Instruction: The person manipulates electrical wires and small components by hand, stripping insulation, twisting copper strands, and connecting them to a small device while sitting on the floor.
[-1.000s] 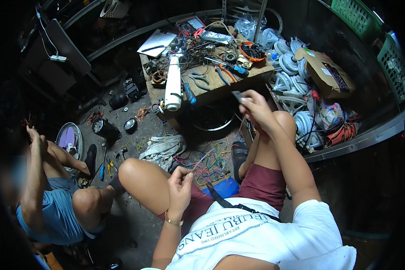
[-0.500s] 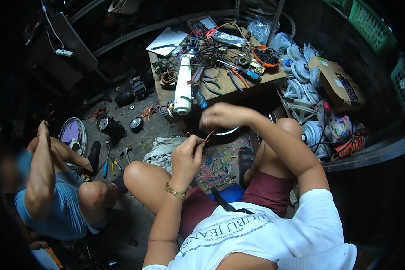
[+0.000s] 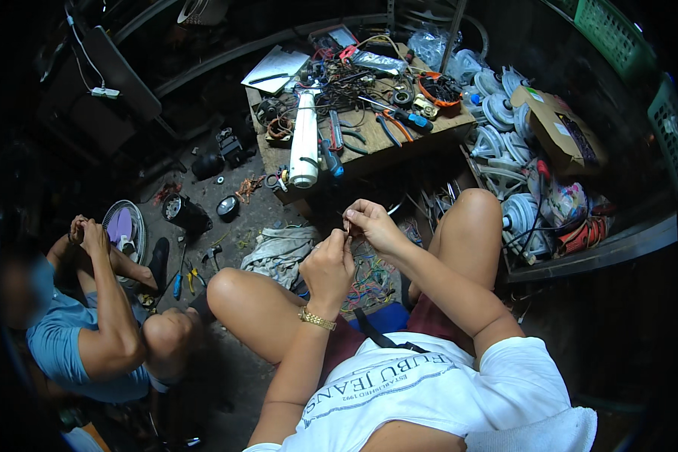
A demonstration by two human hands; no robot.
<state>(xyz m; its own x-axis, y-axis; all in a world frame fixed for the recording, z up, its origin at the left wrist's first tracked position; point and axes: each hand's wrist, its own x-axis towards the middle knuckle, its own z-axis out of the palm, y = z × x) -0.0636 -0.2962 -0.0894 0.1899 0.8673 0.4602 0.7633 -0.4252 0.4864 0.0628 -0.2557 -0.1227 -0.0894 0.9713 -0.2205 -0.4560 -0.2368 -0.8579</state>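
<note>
Above my lap, my left hand, with a gold bracelet at its wrist, pinches a short reddish-brown wire between thumb and fingers. Fingertips of my right hand close on the same wire just above, so the two hands nearly touch. Most of the wire is hidden by the fingers. Beyond them, a white tube-shaped part lies along the front of a wooden worktable. Orange-and-blue pliers and a blue-handled screwdriver rest to its right.
Tangled wires cover the table's middle. On the right are white plastic fan parts and a cardboard box. Coloured wire scraps and a grey rag lie on the floor. A co-worker in blue sits at left.
My right hand has come down from near the table edge to my left fingertips and taken hold of the wire. My left hand shifted slightly right. The co-worker's hands have come together.
</note>
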